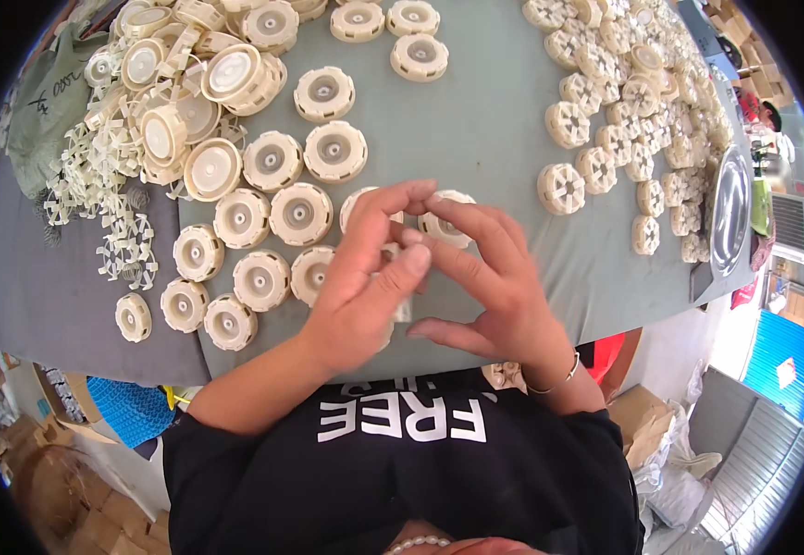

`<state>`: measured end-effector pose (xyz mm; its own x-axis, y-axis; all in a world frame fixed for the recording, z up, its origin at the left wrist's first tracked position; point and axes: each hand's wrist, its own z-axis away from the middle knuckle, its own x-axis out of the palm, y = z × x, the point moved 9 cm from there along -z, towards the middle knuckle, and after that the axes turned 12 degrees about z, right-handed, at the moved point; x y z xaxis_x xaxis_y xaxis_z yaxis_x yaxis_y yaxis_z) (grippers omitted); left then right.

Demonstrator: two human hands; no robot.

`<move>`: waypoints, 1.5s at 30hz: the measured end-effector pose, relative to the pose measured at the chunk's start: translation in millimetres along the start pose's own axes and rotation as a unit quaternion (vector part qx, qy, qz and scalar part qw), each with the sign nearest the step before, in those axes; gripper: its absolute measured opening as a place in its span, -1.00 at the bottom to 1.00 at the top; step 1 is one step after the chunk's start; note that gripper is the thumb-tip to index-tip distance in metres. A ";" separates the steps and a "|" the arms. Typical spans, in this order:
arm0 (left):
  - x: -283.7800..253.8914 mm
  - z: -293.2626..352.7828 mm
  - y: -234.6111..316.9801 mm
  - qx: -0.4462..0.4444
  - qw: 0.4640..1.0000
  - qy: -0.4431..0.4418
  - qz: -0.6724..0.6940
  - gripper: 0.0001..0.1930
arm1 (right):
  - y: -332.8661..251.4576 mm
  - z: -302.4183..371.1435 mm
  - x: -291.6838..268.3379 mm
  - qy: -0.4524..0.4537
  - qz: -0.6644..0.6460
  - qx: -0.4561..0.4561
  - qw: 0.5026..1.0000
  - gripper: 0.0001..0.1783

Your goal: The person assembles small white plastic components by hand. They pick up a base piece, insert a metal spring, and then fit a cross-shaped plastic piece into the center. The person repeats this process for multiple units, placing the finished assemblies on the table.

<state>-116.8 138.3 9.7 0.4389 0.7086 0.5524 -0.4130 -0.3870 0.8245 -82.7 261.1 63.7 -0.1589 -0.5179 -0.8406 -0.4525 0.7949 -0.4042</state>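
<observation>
My left hand (356, 291) and my right hand (494, 277) meet above the near part of the table. The fingers of my left hand curl around a small pale plastic piece (403, 311), mostly hidden, so its exact shape is unclear. My right hand's fingers reach over to the left fingertips, with its thumb stretched out apart. Round cream plastic caps with grey recessed centres, such as this one (302, 214), lie loose beside and under my hands. One cap (447, 220) shows just behind the right fingers.
Caps are heaped with small pronged cream clips (97, 199) at the left, beside a green bag (46, 116). Many slotted round cream pieces (561, 189) spread over the right side. A clear oval plastic tray (730, 211) stands at the right edge. Cardboard (641, 421) lies below right.
</observation>
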 end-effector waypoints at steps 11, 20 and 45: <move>8.6 6.9 40.4 0.263 0.862 0.031 -0.433 -0.62 | 59.5 68.2 -22.5 -0.029 -0.011 0.207 0.978 -0.22; 5.3 -2.3 43.5 0.296 0.786 0.067 -0.538 -0.75 | 93.2 63.4 -27.3 -0.074 0.018 0.290 0.954 -0.35; 36.6 9.8 13.4 0.254 0.715 -0.005 -0.652 -0.62 | 62.9 -5.4 11.1 -0.083 0.024 0.043 0.995 -0.38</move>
<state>-98.5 153.3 42.1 0.1934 0.6589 -0.7269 0.6939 0.4319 0.5761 -117.6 303.7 30.9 -0.0280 -0.4243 -0.9051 -0.3699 0.8456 -0.3850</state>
